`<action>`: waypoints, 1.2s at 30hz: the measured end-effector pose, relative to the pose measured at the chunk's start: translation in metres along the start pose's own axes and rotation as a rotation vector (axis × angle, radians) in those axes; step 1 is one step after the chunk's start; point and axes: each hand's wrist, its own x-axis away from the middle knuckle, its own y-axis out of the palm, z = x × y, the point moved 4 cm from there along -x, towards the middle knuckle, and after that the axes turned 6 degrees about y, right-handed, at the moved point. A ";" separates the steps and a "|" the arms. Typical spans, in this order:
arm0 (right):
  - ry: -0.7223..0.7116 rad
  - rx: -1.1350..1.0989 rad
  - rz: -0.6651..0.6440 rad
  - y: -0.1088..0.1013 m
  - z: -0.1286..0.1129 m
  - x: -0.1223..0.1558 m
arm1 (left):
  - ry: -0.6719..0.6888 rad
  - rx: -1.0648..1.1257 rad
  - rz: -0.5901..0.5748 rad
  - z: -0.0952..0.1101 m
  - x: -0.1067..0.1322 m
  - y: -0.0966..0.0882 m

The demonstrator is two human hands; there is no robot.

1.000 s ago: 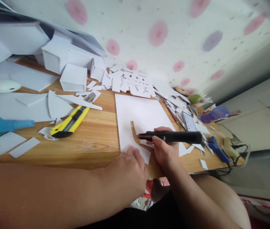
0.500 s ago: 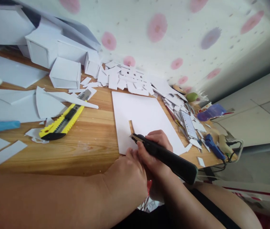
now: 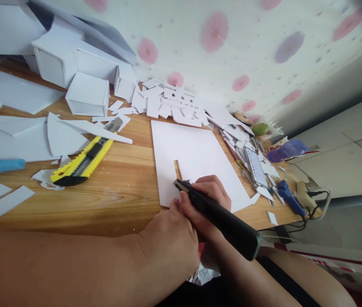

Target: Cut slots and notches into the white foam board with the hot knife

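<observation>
My right hand (image 3: 207, 194) is wrapped around a black utility knife (image 3: 222, 217), its blade tip down on a white foam board (image 3: 190, 147). A narrow slot (image 3: 177, 169) is cut through the board just beyond the blade, and wood shows in it. My left hand (image 3: 172, 228) lies at the board's near edge, against my right hand. Its fingers are bent over that edge and partly hidden. Left of the board, a yellow box cutter (image 3: 87, 160) rests on the wooden table (image 3: 120, 183), its blade under a thin white strip.
White box-like models (image 3: 88, 94) stand at the back left. Scraps of white board (image 3: 168, 100) are heaped along the wall. To the right lie a phone (image 3: 257, 167), a blue glue gun (image 3: 289, 198) and cables. A blue tool handle (image 3: 0, 166) points in from the left.
The knife's rear end has dropped slightly toward me, with the blade staying near the slot's near end. The left hand keeps its place; the whole view has shifted a little.
</observation>
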 end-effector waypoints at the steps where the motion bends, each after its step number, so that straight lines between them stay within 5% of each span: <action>1: -0.019 0.007 -0.009 0.001 0.000 0.000 | 0.006 -0.020 0.030 0.002 0.000 0.004; 8: -0.032 0.099 -0.103 0.003 0.000 0.001 | 0.107 0.043 -0.007 0.013 0.000 0.034; 18: 0.011 0.116 -0.091 0.002 -0.001 0.007 | 0.074 0.040 0.035 0.002 0.001 0.017; 24: 0.214 -0.206 -0.022 -0.028 0.026 -0.008 | 0.038 -0.127 0.100 0.000 0.002 0.014; 30: 0.210 -0.284 -0.530 -0.034 0.045 -0.028 | 0.001 -0.228 0.148 -0.001 0.005 0.007; 36: 0.222 -0.439 -0.628 -0.022 0.054 -0.026 | -0.029 -0.277 0.183 -0.002 0.006 -0.002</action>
